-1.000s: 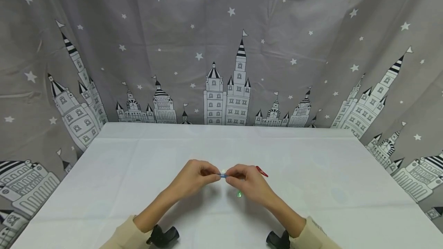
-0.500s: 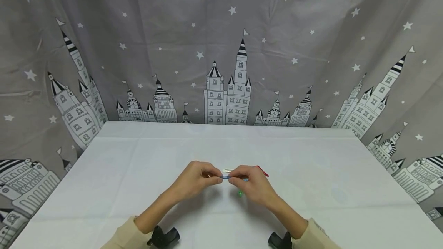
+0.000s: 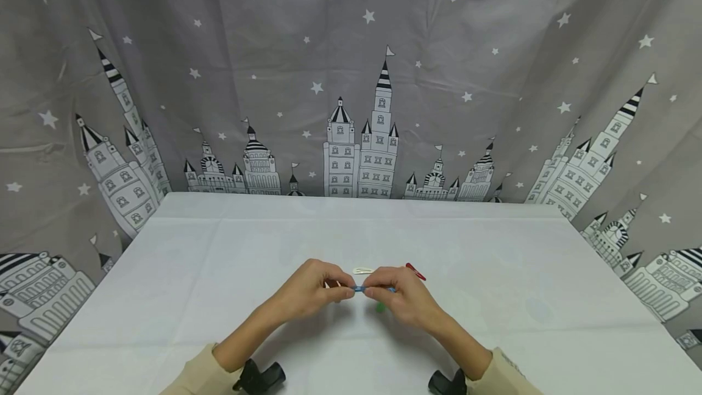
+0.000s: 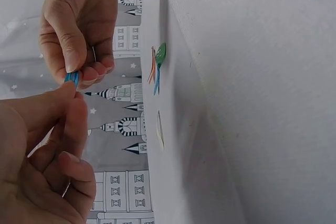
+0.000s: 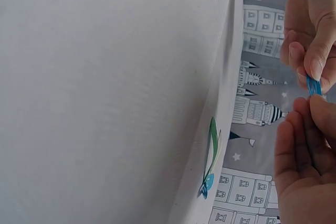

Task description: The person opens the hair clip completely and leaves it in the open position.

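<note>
Above the table, both hands pinch a blue snap hair clip [image 3: 359,289] from its two ends. My left hand [image 3: 312,288] has thumb and forefinger on one end, and my right hand [image 3: 403,294] has the other. Only a short blue middle part [image 4: 72,78] shows between the fingertips in the left wrist view. Beneath and beyond the hands lie a cream hair clip [image 3: 362,271], a red hair clip [image 3: 415,271] and a green hair clip [image 3: 381,307] partly hidden by the right hand. A second blue clip [image 4: 157,80] lies by the green one in the left wrist view.
A white cloth [image 3: 219,261] covers the table. Behind it hangs a grey curtain [image 3: 351,29] printed with castles and stars. Black wrist cameras [image 3: 260,377] sit at both sleeves.
Both hands have come slightly lower and nearer the body, still pinching the blue hair clip. More of the cream clip now shows between them.
</note>
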Demonstrator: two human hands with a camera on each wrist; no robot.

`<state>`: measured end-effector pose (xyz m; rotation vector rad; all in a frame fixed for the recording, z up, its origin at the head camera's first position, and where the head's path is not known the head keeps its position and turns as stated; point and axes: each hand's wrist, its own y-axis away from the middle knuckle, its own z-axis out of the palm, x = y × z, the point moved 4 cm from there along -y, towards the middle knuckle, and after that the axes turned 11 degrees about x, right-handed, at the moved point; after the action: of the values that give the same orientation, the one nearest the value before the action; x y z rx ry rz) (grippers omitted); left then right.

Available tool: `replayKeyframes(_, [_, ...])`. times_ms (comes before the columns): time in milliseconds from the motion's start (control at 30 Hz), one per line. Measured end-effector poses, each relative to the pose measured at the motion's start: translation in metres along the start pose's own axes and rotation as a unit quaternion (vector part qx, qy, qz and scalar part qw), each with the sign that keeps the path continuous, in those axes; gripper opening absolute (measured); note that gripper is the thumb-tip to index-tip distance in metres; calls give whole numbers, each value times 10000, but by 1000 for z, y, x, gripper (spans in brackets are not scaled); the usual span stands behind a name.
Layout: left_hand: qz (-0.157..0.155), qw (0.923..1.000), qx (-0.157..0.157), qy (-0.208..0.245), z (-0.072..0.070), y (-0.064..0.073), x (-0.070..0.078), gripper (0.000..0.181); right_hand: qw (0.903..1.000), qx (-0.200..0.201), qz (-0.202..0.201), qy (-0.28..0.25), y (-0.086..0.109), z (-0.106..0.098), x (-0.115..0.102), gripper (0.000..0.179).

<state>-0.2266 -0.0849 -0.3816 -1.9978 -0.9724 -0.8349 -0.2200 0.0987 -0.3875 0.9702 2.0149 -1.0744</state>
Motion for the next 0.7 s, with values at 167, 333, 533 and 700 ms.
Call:
replayKeyframes(167, [-15,10000,-48,-36,-1,2,2,8,9999,-70,-59,-84,0,1,-1,10])
replayKeyframes(333, [-31,9999,-136,16,-1,4,6,9,9997,-145,-143,-149,2,1,-2,10])
replayKeyframes(533, [9,9996,-242,110,0,5,6,10,9995,-216,-167,-151,3,1,-2,10])
replayKeyframes(700, [154,9994,-302,98,0,5,5,10,9990,-224,-320,-193,4,1,-2,10])
